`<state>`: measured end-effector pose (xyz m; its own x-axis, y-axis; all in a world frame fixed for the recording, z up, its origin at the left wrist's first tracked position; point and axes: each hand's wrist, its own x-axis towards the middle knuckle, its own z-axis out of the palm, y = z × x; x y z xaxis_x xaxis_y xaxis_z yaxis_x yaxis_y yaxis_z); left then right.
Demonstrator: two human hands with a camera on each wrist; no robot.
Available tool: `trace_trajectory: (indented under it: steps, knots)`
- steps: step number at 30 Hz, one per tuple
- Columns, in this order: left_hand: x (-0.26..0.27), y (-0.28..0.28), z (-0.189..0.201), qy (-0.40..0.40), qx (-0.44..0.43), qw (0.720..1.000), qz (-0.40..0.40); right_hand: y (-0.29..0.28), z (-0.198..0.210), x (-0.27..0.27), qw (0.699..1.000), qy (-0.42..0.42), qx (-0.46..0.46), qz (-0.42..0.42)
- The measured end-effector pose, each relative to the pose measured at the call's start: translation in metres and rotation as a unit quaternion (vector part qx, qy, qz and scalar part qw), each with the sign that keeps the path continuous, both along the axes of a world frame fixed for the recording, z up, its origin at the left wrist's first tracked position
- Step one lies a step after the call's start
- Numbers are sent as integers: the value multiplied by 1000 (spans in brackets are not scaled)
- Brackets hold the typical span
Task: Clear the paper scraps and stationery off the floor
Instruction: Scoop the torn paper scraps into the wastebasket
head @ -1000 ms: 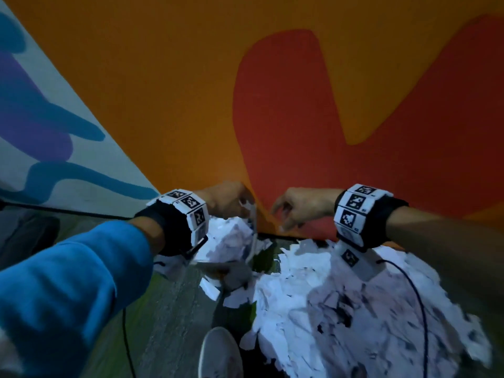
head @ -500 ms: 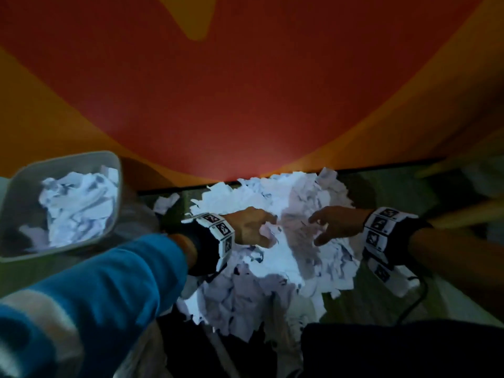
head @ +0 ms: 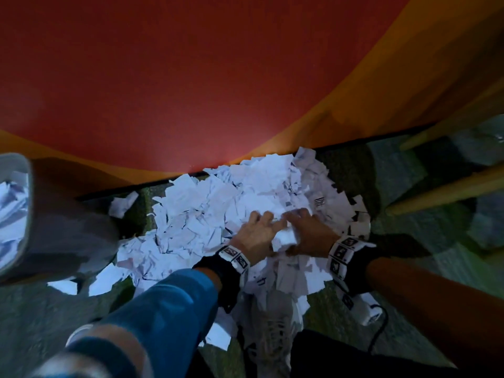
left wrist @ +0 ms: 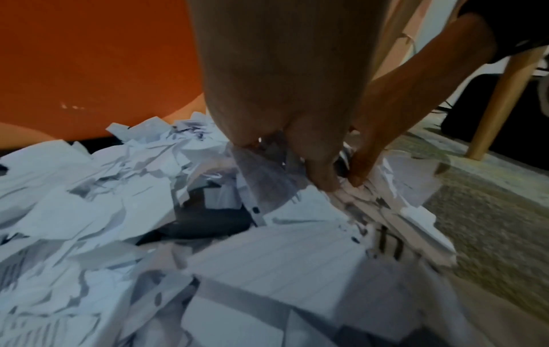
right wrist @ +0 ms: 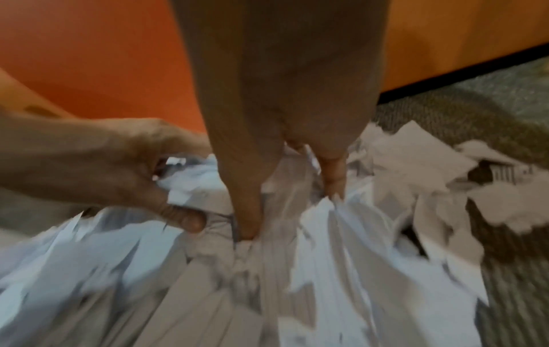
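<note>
A wide pile of white paper scraps lies on the carpet against the foot of the red and orange wall. My left hand and right hand sit side by side in the pile's right part, fingers dug into it. A bunched clump of scraps is squeezed between them. In the right wrist view my right hand has thumb and fingers sunk into the paper, and the left hand's fingers curl round a wad. The left wrist view shows my left hand gripping scraps.
A grey bin holding scraps stands at the far left. Wooden chair legs slant in at the right. A white shoe stands at the pile's near edge, and a black cable trails by the right wrist. Loose scraps lie apart.
Both hands have dropped into the pile and come together, closing on a clump of scraps. The bin has slid to the left edge of the view.
</note>
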<state>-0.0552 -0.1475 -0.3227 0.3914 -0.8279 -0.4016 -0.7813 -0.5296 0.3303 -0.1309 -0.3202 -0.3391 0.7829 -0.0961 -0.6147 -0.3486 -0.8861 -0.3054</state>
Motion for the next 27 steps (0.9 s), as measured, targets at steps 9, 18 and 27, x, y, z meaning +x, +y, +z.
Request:
trace_trajectory:
  steps: [9, 18, 27]
  knots:
    - [54, 6, 35, 147, -185, 917, 322, -38, 66, 58, 989, -95, 110, -16]
    - [133, 35, 23, 91, -67, 930, 350, -58, 54, 117, 984, -20, 112, -136]
    - [110, 12, -23, 77, 77, 944, 311, -12, -1, 122, 997, 8, -45, -64]
